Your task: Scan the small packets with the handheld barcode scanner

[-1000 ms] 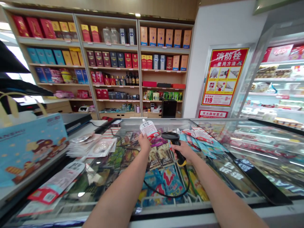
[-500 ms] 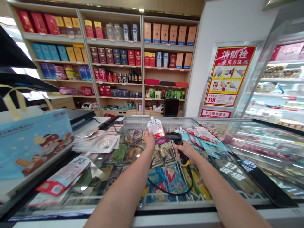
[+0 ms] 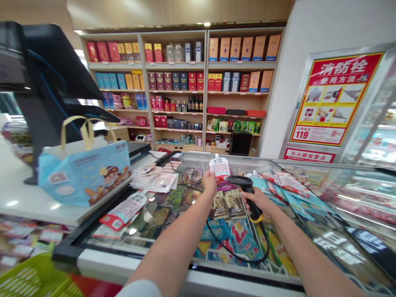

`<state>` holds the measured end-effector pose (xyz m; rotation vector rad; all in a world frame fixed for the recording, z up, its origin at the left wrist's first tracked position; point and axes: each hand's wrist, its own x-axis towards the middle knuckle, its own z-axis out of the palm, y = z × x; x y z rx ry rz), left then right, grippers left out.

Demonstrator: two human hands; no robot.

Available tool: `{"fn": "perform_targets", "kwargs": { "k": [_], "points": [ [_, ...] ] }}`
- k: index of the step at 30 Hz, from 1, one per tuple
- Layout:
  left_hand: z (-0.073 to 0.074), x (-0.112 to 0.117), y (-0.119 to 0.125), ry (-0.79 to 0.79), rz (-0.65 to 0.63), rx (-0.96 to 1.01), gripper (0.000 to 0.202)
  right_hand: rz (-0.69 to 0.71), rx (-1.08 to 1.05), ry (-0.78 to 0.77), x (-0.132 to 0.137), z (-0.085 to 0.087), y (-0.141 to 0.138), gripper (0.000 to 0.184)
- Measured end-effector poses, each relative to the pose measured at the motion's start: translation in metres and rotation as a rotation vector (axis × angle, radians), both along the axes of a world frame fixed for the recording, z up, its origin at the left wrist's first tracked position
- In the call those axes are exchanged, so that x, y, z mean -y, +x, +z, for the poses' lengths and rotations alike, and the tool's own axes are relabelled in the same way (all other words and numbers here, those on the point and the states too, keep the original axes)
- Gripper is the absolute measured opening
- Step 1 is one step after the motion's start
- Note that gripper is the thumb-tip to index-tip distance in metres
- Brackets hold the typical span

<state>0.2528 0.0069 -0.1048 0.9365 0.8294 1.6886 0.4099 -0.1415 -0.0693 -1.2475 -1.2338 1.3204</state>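
My left hand (image 3: 210,183) grips a white and red spouted drink pouch (image 3: 220,168) by its left side, spout up, above the glass top. Wrapped around the handle of a black and yellow barcode scanner (image 3: 255,211) is my right hand (image 3: 258,201). The scanner's head is close to the pouch's lower right corner, and its cable loops down over the glass. To the left, another spouted pouch (image 3: 125,210) lies flat on the glass beside several clear-and-white packets (image 3: 154,178). On the right lies a pile of blue and red pouches (image 3: 287,189).
Under the glass of the chest freezer (image 3: 216,270) are colourful ice cream packs. A blue paper bag (image 3: 89,169) stands on the white counter at left, near a black checkout terminal (image 3: 55,82). A green basket (image 3: 34,276) sits low at left. Shelves of boxes (image 3: 176,82) line the back wall.
The view has turned left, so the whole bag, the terminal and the green basket now show. Both hands keep their hold on the pouch and scanner, with little change between them.
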Motion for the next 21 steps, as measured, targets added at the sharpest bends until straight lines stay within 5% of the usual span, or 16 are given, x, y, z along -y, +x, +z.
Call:
{"fn": "perform_targets", "kwargs": {
  "k": [4, 10, 21],
  "points": [
    [0.016, 0.017, -0.047, -0.001, -0.042, 0.001, 0.020, 0.110, -0.010, -0.005, -0.003, 0.009, -0.026, 0.036],
    [0.030, 0.047, -0.154, -0.066, 0.032, -0.069, 0.017, 0.277, -0.025, 0.010, -0.005, 0.026, -0.095, 0.038],
    [0.027, 0.104, -0.338, -0.190, 0.269, -0.385, 0.018, 0.500, 0.002, 0.069, -0.020, 0.028, -0.207, 0.038]
  ]
}}
